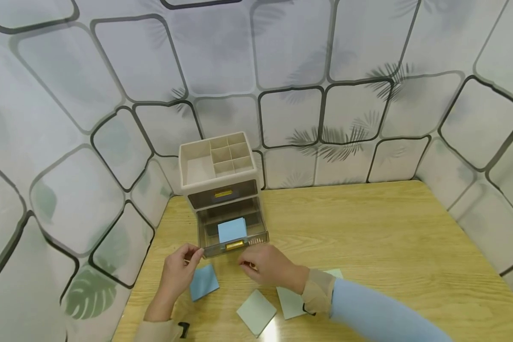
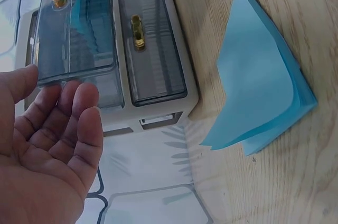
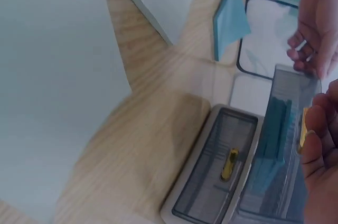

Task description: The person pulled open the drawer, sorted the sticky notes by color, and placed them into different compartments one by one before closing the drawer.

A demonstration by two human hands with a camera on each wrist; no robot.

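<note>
A cream desk organizer [image 1: 184, 166] stands against the wall, and its smoky clear middle drawer [image 1: 215, 250] is pulled out. Inside that drawer lies a stack of light blue paper [image 1: 232, 230]. My left hand [image 1: 177, 273] pinches the drawer's front left corner, thumb on the front edge and fingers beneath. In front of the drawer's right half is my right hand [image 1: 273, 268], its fingers loosely curled near the gold handle [image 1: 234, 245] with nothing visible in them. Folded blue paper [image 2: 259, 76] rests on the table just right of my left hand.
Pale green paper [image 1: 256, 312] lies near the table's front, with more green sheets [image 1: 289, 303] partly under my right forearm. The organizer's top tray has several compartments. Its upper drawer [image 1: 239, 190] and lower drawer [image 2: 153, 49] are pushed in. Patterned wall covering surrounds the wooden table [image 1: 367, 228].
</note>
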